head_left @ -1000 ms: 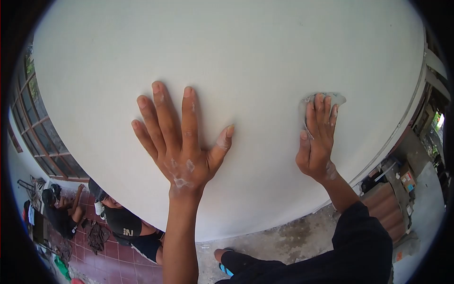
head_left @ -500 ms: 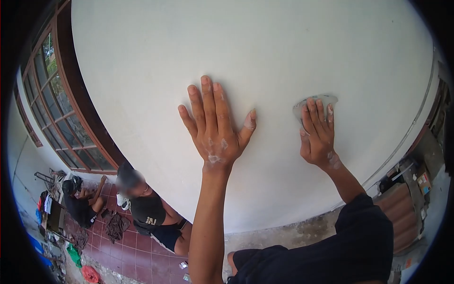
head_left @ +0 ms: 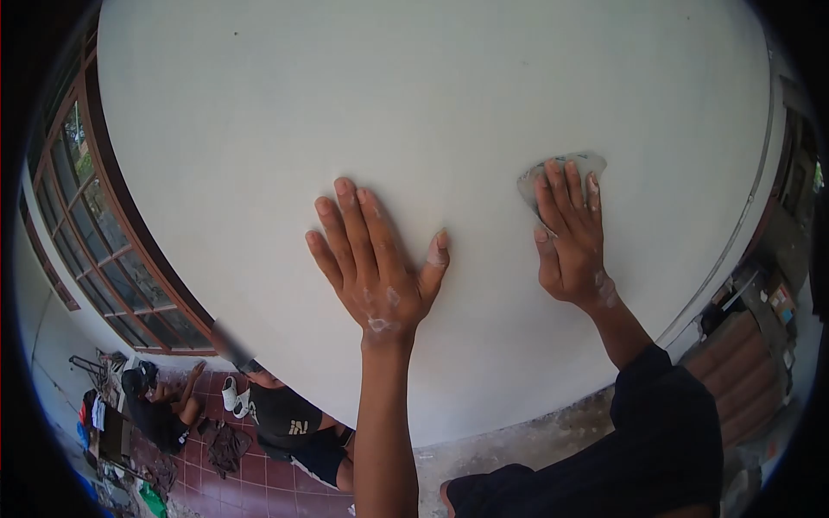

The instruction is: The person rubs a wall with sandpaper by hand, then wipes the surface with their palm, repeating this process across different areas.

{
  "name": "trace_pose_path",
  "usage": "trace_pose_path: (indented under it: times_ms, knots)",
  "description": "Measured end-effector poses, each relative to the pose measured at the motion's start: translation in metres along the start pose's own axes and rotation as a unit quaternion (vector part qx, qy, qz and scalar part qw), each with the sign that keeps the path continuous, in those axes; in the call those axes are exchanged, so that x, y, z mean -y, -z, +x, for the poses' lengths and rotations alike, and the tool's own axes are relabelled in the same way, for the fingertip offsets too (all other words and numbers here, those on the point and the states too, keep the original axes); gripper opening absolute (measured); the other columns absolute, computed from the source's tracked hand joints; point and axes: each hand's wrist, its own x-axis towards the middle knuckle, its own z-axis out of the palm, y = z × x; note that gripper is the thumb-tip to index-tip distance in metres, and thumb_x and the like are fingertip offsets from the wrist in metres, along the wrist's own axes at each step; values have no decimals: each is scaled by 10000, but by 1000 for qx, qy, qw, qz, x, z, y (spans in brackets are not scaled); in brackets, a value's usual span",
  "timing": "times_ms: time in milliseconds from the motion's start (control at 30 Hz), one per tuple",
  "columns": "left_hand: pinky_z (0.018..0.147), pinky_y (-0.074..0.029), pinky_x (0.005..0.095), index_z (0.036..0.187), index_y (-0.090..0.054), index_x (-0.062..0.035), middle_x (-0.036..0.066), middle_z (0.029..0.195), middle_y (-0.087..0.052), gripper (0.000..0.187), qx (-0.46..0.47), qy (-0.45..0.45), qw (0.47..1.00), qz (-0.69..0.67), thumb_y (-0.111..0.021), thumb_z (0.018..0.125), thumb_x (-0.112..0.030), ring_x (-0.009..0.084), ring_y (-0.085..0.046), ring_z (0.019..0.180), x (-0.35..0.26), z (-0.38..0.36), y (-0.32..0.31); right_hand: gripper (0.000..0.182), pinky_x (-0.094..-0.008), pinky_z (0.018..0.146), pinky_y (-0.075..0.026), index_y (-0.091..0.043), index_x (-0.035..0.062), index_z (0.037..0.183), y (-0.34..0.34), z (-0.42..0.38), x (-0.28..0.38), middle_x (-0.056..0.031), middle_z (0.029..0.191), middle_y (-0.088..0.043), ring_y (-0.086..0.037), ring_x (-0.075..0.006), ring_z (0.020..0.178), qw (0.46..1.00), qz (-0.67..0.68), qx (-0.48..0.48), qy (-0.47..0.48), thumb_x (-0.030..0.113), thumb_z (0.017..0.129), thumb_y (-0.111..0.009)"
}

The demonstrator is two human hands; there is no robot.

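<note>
A broad white wall (head_left: pixel 466 112) fills the middle of the head view. My left hand (head_left: pixel 373 268) lies flat against it, fingers spread, with white dust on the knuckles and wrist. To its right, my right hand (head_left: pixel 572 229) presses a thin greyish sheet (head_left: pixel 528 183) to the wall. The sheet shows around the fingertips and beside the thumb; the rest is hidden under the palm. White smears mark the right wrist and fingers too.
A brown-framed window (head_left: pixel 112 233) is at the left. Below it, two people (head_left: pixel 160 406) (head_left: pixel 289 419) sit on red tiles (head_left: pixel 250 470) near white shoes (head_left: pixel 231 395) and a dark cloth (head_left: pixel 226 449). Boards and boxes (head_left: pixel 781 302) stand at the lower right.
In the picture, my left hand sits lower and slightly left; my right hand and the sheet are slightly up and left. The view has shifted, and the nearer person's head is now mostly hidden.
</note>
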Motion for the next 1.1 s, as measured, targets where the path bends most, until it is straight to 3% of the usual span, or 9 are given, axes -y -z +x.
trace_pose_path:
  times_ms: [133,233,333,433,500,667,733,867,1100]
  knots:
    - [1186,-89,508,1395,-422,62,235,1474,-402,766,-4,-6,1000,4,-536,916,-524,380,-253,1441,-3,0,-3,460,-598,1133,-168,-487,-42,1362,-7,-28,4,-217,1462,-431,-308,-405,1413,999,30,-16,-36,114,930,-460]
    - [1187,-91,504,1397,-423,58,228,1476,-403,762,-4,-5,1000,14,-538,915,-522,380,-258,1439,-4,0,-2,460,-623,1119,-164,-484,-37,1366,-5,-32,2,-234,1474,-405,-279,-421,1421,997,-49,52,27,96,926,-463]
    - [1167,-113,526,1450,-325,71,239,1523,-321,771,-3,-16,1000,2,-571,920,-433,386,-209,1456,-4,-1,-2,480,-650,1111,-150,-472,-10,1386,7,-16,-10,-254,1488,-369,-253,-448,1421,999,-10,18,-29,113,922,-475]
    - [1168,-112,524,1448,-334,67,236,1520,-329,766,-3,-15,1000,-1,-568,922,-438,381,-209,1457,-4,-1,-2,503,-670,1105,-131,-449,-1,1406,-7,-41,-6,-266,1501,-336,-242,-467,1418,998,-3,-11,-61,116,919,-482]
    - [1177,-107,511,1424,-378,61,229,1497,-369,749,-5,-10,1000,7,-561,919,-461,380,-240,1446,-4,-1,0,509,-673,1107,-115,-429,-4,1419,-15,-81,8,-262,1505,-332,-231,-479,1417,996,-3,58,-67,102,923,-472]
    - [1185,-104,496,1395,-423,66,223,1474,-410,728,-12,3,1000,2,-557,919,-469,376,-267,1437,-9,0,-3,496,-651,1124,-72,-416,-35,1418,-9,-79,-19,-261,1515,-318,-187,-458,1441,998,-26,11,-64,91,939,-445]
    - [1169,-113,524,1442,-342,67,240,1511,-340,743,-12,-8,1000,1,-564,933,-425,381,-212,1456,-10,0,-4,477,-628,1136,-55,-421,-43,1412,-8,-74,-20,-267,1512,-319,-173,-449,1448,993,-4,-26,-115,93,955,-424]
    - [1184,-100,497,1405,-408,70,227,1481,-398,732,-22,-9,1000,10,-562,922,-458,368,-258,1442,-11,1,-5,462,-616,1141,-51,-424,-43,1410,-6,-79,-13,-265,1508,-329,-172,-449,1447,991,1,-29,-128,95,969,-406]
    - [1162,-76,558,1476,-312,16,202,1549,-287,742,-8,1,1000,-18,-556,939,-434,364,-154,1473,-9,-1,-5,465,-617,1140,-50,-400,-38,1425,18,-59,-24,-247,1514,-330,-190,-445,1443,993,1,-7,-114,90,978,-401]
